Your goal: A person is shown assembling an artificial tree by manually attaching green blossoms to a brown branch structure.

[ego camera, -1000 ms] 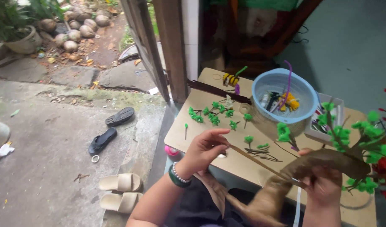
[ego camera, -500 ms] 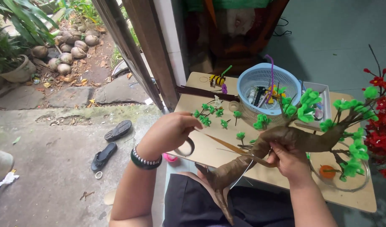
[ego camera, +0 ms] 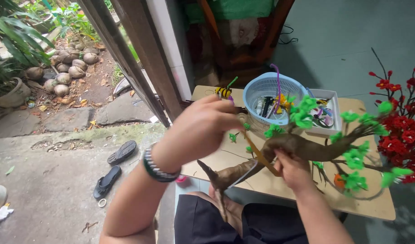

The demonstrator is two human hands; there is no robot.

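Behind left hand (ego camera: 196,131): tape (ego camera: 257,151) end hidden

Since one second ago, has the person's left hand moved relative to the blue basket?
Yes. The left hand has risen from the table towards the blue basket.

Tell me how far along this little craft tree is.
Done: the brown trunk already carries several green leaf tufts on its branches. In hand: the right hand steadies the trunk's lower part while the left hand pulls a brown strip taut, apparently wrapping it. Left: loose green tufts lie on the table, and the pointed roots hang unfixed.
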